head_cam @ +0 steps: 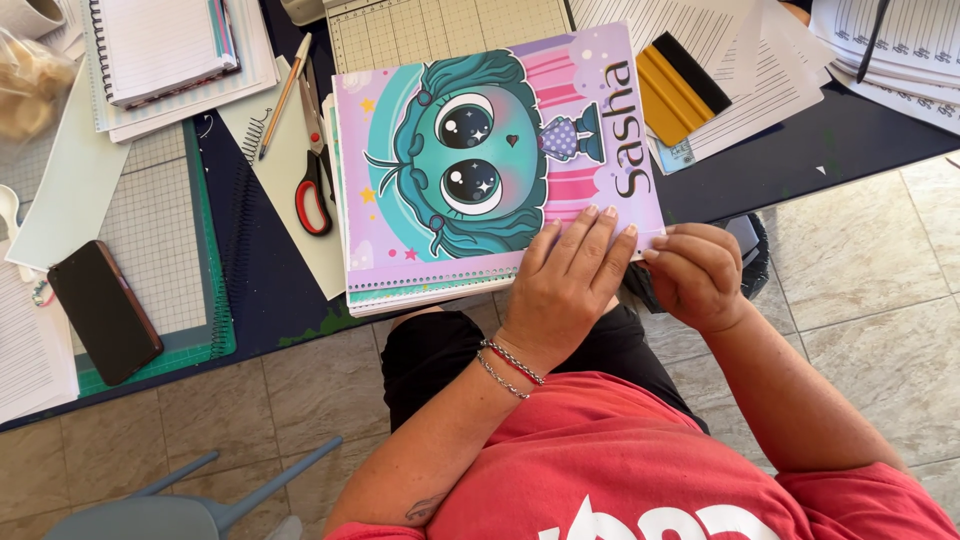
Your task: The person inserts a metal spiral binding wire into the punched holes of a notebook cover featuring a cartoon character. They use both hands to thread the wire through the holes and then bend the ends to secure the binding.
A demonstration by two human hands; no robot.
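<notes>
At the near corner of the dark table (800, 150), the left hand (565, 275) lay flat, fingers spread, pressing down the purple cartoon cover (490, 150) atop a punched page stack (420, 293). The right hand (695, 275) pinched the cover's corner just beside it. Aligning well would call for steady downward pressure while squaring edges. Beyond the grip lay a yellow squeegee (672, 92); well to its left, red-handled scissors (312, 190), a pencil (285, 95) and a black phone (104, 312), none obstructing.
</notes>
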